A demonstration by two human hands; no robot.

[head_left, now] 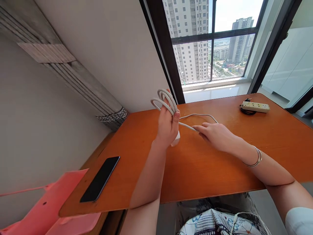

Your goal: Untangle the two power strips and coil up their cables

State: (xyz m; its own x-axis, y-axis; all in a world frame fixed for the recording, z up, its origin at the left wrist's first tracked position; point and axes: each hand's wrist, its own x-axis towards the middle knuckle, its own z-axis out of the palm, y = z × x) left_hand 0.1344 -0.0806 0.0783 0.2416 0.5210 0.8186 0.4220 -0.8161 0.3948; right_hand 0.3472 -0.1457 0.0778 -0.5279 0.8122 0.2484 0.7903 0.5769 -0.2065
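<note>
Beyond the right hand (216, 135) lies a power strip (256, 106).

Illumination: daylight through the window (213, 35) at the far side. The sky (237, 9) is near white; the sill (212, 93) carries bright reflections. The left wall (36, 114) lies in grey shade. The counter (207, 173) shows a soft sheen. Geometry: wide-angle distortion; window uprights splay outward. Focus: cable (173, 104) and power strip (256, 106) outlines are crisp.
</note>
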